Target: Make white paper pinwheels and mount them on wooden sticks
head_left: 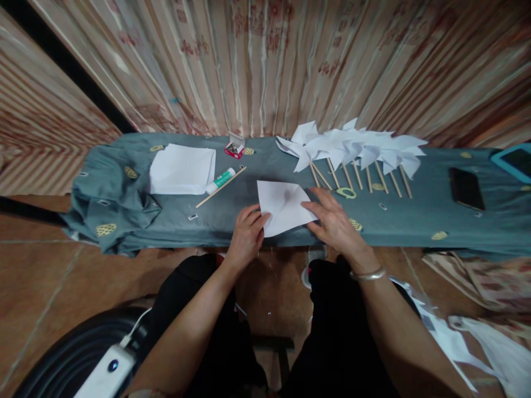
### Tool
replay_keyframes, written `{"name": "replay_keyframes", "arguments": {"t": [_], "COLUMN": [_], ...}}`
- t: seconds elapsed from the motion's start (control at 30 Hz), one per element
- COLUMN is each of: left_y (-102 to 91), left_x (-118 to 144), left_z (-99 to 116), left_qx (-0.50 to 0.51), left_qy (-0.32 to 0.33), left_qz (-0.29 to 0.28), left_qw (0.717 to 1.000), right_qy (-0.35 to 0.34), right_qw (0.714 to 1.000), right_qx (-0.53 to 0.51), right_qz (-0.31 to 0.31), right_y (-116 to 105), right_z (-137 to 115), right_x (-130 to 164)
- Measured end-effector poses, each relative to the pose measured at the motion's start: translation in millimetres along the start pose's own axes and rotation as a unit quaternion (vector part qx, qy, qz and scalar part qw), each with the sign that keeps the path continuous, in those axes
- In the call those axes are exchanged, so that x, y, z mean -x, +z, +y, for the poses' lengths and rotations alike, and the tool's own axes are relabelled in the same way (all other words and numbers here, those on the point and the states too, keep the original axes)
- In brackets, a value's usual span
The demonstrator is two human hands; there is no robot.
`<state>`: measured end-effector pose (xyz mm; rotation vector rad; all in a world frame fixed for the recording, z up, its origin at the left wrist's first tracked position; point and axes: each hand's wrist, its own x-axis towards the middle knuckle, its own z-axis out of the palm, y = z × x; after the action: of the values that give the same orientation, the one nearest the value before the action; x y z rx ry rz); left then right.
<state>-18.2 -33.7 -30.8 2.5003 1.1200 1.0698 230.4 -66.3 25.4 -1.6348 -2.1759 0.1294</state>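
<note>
Nearest me are my own knees in black, with a white device (108, 369) on a cable down at the lower left and scraps of white paper (464, 345) on the floor to the right. Just beyond, both forearms reach to the near edge of the table (124, 221), which is draped in a grey-blue cloth.

My left hand (246, 235) rests fingers-down on the near left corner of a white paper square (283, 205), pinning it rather than gripping. My right hand (334, 221), a bangle at its wrist, lies flat and spread on the sheet's right edge. The square lies flat on the cloth between them, showing faint creases, no blades raised yet.

I judge the work well along: a row of finished paper pinwheels (352, 146) on wooden sticks lies at the far right, while this sheet has barely begun. More remain, going by the stack of blank sheets (181, 168) at the far left.

Between lie a glue stick (219, 180), a loose wooden stick (220, 187) and scissors (345, 192). A small red box (234, 148) stands open at the back edge; it seems to hold small metal pieces, perhaps pins, though I cannot tell for certain. A dark phone (466, 188) lies far right, a curtain (265, 61) behind.
</note>
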Motion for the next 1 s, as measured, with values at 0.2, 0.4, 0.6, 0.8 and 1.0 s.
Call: {"name": "replay_keyframes", "arguments": {"t": [0.2,0.4,0.6,0.8,1.0], "left_y": [-1.3,-9.2,-14.5,-22.8,-27.7], "left_x": [-5,-8,-7,1,5], "left_z": [6,15,18,6,2], "left_qx": [-0.010,-0.081,-0.097,-0.108,-0.096], "left_qy": [-0.020,-0.038,-0.047,-0.041,-0.041], "left_qz": [-0.022,0.018,0.017,-0.001,0.001], "left_qw": [1.000,0.996,0.994,0.993,0.995], "right_qy": [-0.015,-0.080,-0.147,-0.156,-0.037], "right_qw": [0.994,0.987,0.984,0.988,0.987], "right_qx": [0.107,0.141,0.098,0.017,-0.155], "right_qz": [0.010,0.008,-0.007,-0.015,-0.028], "right_y": [8,29,36,35,25], "right_z": [-33,-52,-54,-48,-33], "right_x": [3,-6,3,15,14]}}
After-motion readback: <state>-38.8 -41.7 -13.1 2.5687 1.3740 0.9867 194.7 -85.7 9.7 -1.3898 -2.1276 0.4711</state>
